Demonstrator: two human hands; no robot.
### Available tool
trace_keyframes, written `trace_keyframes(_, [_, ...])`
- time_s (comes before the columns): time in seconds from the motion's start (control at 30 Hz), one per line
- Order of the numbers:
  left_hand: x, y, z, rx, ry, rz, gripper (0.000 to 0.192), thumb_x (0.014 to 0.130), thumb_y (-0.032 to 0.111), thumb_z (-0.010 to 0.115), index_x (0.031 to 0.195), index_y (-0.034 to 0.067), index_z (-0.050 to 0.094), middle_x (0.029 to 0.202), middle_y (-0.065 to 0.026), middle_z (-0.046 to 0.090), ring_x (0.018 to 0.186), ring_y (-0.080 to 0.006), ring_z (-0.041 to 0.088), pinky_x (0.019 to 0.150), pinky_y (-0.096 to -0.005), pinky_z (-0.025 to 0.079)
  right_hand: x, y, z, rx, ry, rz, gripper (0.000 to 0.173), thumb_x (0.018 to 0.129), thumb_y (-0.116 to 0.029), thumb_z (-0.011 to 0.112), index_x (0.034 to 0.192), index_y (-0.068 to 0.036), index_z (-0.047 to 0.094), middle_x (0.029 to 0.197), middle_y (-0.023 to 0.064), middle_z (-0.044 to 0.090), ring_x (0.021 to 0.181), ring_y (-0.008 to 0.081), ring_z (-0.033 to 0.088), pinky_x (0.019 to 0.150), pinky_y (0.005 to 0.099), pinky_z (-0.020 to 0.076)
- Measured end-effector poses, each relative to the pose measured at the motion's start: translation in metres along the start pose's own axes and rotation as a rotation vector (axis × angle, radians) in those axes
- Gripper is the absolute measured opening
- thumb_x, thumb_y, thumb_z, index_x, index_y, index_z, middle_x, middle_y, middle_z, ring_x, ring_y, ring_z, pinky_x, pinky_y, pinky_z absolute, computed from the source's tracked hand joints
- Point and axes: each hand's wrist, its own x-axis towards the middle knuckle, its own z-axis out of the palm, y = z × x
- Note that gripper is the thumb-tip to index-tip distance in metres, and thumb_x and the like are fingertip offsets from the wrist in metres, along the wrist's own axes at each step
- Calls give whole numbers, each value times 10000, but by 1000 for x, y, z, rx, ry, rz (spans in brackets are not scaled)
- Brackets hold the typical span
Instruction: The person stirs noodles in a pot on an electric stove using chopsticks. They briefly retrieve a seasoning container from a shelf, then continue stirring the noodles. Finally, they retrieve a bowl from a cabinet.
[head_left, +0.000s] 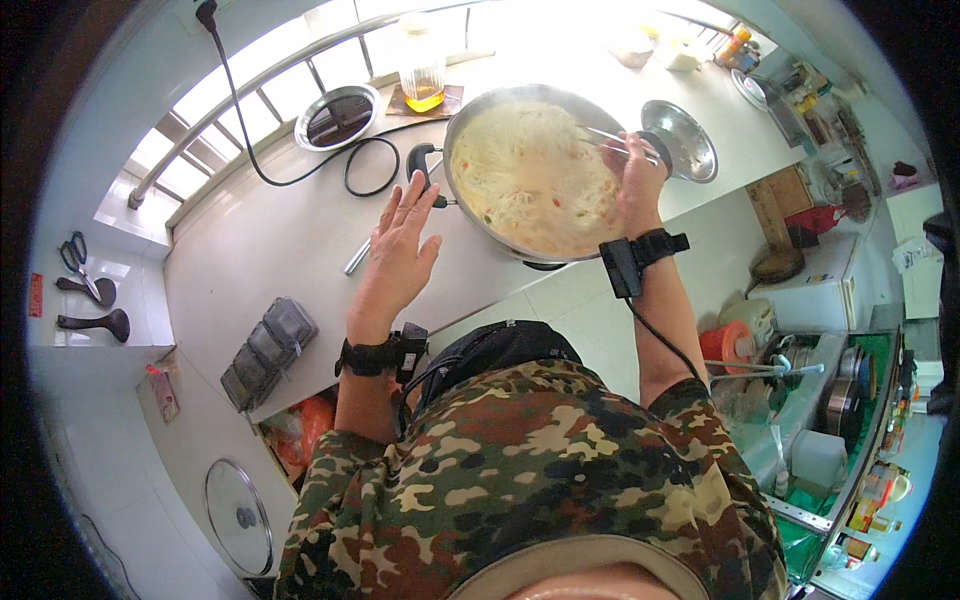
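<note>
A wide metal pan sits on the counter with noodles in pale broth, flecked with red and green bits, and steam rises from it. Over the pan's right side, my right hand grips metal chopsticks, whose tips reach towards the noodles. My left hand holds nothing and has its thumb apart. Its fingertips lie at the pan's black side handle; whether they touch it I cannot tell. A metal rod on the counter is partly hidden behind that hand.
A steel bowl is right of the pan. Behind stand a dish of dark liquid, a glass jug of oil and a looping black cable. A lidded compartment box lies left. Scissors hang on the wall.
</note>
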Motion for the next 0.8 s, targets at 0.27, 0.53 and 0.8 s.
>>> trace_keyframes(0.27, [-1,2,-3,42,-14,1,644,878,103,587,1479,189,375,1594,-24,240,1467,-290,205,1150,-529,231,-26,-13,33,-97,-337,14,267,966,-196,585,1026,58,642,909,150,698,757,216,683,722,294,559])
trace_keyframes(0.53, [-3,1,-2,47,-2,12,664,854,71,600,1474,180,388,1589,-38,251,1459,-289,230,1156,-471,251,-69,-79,3,-520,-723,-10,297,942,-263,635,949,24,710,811,64,709,702,104,625,672,238,510])
trace_keyframes(0.8, [-3,4,-1,39,16,16,643,864,99,595,1469,197,400,1589,-28,253,1457,-284,237,1160,-461,244,-99,-127,-48,-666,-656,-4,218,931,-219,659,950,-10,717,784,51,697,654,91,603,607,229,503])
